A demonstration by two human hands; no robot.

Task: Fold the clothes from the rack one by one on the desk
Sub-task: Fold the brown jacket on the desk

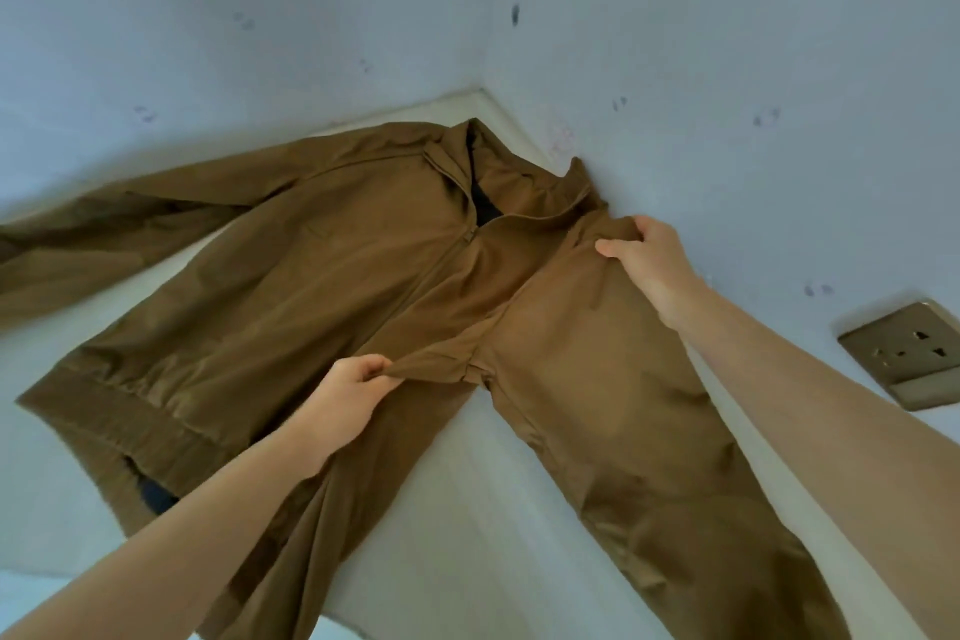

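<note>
One garment, a brown jacket of smooth woven cloth, is spread front-up on the white desk, which is set into the corner of two pale, scuffed walls. A zip is run up the front to a stand collar, inside which a dark lining is exposed; the same dark lining is seen at the ribbed, gathered hem at lower left. One sleeve is laid out flat toward the left edge of the view. The other sleeve is folded down across the body and trails toward the near edge of the desk, its cloth creased in long soft ridges. A fold of fabric near the middle of the jacket is pinched by the left hand, fingers curled tight round it. The shoulder area just below the collar is gripped by the right hand, thumb and fingers closed on bunched cloth. A brass-coloured socket plate is fixed to the right wall.
</note>
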